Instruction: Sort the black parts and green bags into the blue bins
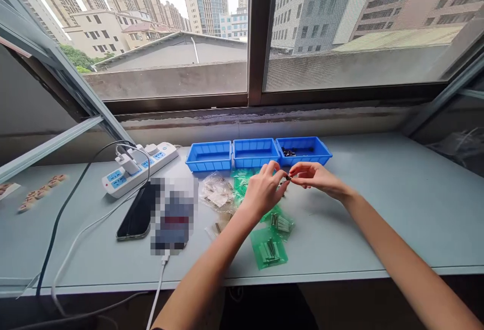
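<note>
My left hand (pixel 264 189) and my right hand (pixel 315 176) meet fingertip to fingertip over the table. Between them is a small dark piece (pixel 288 178), too small to name; both hands pinch at it. Just behind my hands stands the right blue bin (pixel 315 158), with small dark parts (pixel 289 152) inside. Under and beside my left hand lie green plastic bags (pixel 242 181). Nearer the front edge, another green bag (pixel 260 257) holds several long metal screws or pins (pixel 270 252). A clear bag (pixel 217 189) with pale contents lies left of my left hand.
Two more blue bins (pixel 207 163) adjoin the right one. A white power strip (pixel 141 169) with plugs and cables lies at the left, near a black phone (pixel 138 214) and a blurred-out device (pixel 174 219) on a white cable. A window (pixel 257 43) rises behind the table.
</note>
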Demonstrator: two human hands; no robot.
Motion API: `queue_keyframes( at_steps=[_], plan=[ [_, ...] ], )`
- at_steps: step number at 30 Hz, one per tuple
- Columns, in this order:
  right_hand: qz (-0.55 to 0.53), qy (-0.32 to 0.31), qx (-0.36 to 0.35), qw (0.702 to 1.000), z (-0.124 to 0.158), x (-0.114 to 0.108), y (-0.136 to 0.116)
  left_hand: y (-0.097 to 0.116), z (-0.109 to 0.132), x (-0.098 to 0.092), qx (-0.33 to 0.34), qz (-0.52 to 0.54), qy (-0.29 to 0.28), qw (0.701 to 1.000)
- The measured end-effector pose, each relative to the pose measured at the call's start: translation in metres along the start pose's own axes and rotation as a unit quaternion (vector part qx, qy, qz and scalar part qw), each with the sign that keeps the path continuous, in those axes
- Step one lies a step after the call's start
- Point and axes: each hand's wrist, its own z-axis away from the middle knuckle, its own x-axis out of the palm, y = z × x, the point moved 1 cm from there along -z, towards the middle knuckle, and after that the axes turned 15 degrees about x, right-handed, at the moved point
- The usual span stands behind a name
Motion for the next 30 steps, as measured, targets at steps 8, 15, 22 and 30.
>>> queue_keyframes(
  at_steps=[8,15,22,30],
  plan=[
    [-0.017,0.018,-0.038,0.999,0.003,0.001,-0.006,-0.01,-0.002,0.006,0.037,-0.031,0.024,0.999],
    [-0.029,0.055,-0.093,0.994,0.003,0.013,-0.006,-0.019,0.002,0.009,0.056,-0.051,0.029,0.997],
    [-0.065,0.086,-0.13,0.986,0.012,0.02,-0.013,-0.022,0.006,0.013,0.055,-0.068,0.0,0.996],
    [-0.063,0.092,-0.123,0.986,0.02,0.026,-0.017,-0.023,0.007,0.003,0.084,-0.085,0.052,0.991]
  ],
)
